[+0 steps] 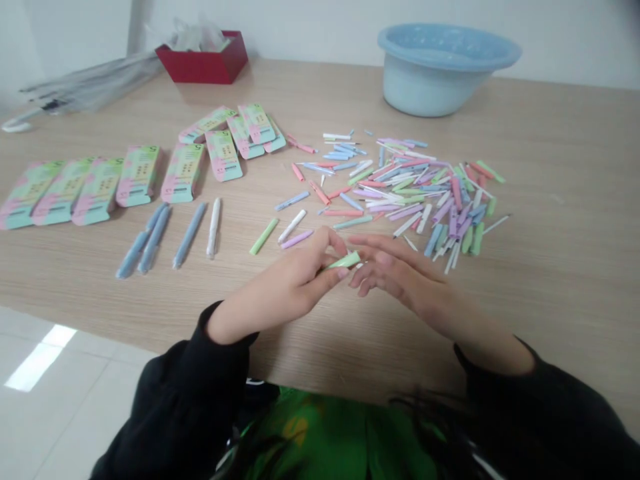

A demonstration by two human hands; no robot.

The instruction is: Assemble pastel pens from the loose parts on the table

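Observation:
My left hand pinches a light green pen piece between thumb and fingers, just above the table. Close against its right end is my right hand, fingers bent; a small whitish bit shows at its fingertips, too small to name. In front of my hands lie a green pen piece, a white pen piece and a purple pen piece. Behind and to the right spreads a loose heap of pastel pen parts, with thin white sticks among them.
Several pens in clear wrap lie at the left. Behind them are pink and green boxes, some stacked. At the back stand a red box with plastic bags, a clear umbrella and a blue basin.

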